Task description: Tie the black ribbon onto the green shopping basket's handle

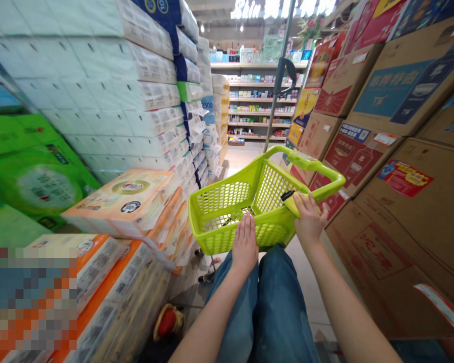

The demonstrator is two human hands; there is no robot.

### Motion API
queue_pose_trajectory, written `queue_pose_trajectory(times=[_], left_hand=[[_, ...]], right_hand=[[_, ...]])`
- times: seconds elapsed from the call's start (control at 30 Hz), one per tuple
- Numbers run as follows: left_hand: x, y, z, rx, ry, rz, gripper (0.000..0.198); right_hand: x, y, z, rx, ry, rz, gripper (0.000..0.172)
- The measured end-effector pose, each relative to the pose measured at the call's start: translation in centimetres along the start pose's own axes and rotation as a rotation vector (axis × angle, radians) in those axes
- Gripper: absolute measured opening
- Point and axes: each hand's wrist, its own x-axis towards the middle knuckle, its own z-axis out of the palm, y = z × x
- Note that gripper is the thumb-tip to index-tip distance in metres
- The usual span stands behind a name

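Note:
A lime-green shopping basket with perforated walls, wheels and a raised handle stands tilted in front of my knees. My left hand lies flat against its near wall, fingers straight and together, the tips at the rim. My right hand is closed over a yellow cloth with a black part, pressed against the basket's right side near the base of the handle. Part of the cloth is hidden under my fingers.
White tissue packs rise in a tall stack on the left, with orange tissue packs lower down. Cardboard cartons line the right. A grey pole stands beyond the basket. Stocked shelves fill the back.

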Motion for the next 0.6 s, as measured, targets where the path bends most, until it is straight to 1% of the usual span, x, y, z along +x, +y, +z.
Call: queue_pose_trajectory(times=[0.1,0.17,0.23,0.27,0.33,0.47,0.6], left_hand=[[0.0,0.1,0.2,0.027,0.012,-0.001,0.083],[-0.1,0.0,0.5,0.048,0.019,-0.002,0.076],[-0.2,0.0,0.8,0.064,0.022,0.001,0.069],[-0.3,-0.1,0.9,0.069,0.024,0.002,0.066],[-0.4,-0.1,1.0,0.070,0.026,0.004,0.064],[-0.4,-0.2,0.9,0.054,0.022,0.011,0.066],[-0.5,-0.2,1.1,0.045,0.022,0.008,0.067]], right_hand=[[-2.6,-4.8,1.0,0.071,-0.075,-0.055,0.070],[-4.3,-7.7,1.5,0.129,-0.115,-0.087,0.070],[-5.5,-9.8,1.8,0.173,-0.122,-0.057,0.069],[-5.8,-10.4,1.8,0.186,-0.122,-0.037,0.068],[-6.1,-10.9,1.7,0.196,-0.134,-0.024,0.069],[-5.8,-10.0,1.3,0.168,-0.176,-0.085,0.074],[-5.9,-9.8,1.5,0.210,-0.130,-0.094,0.077]])
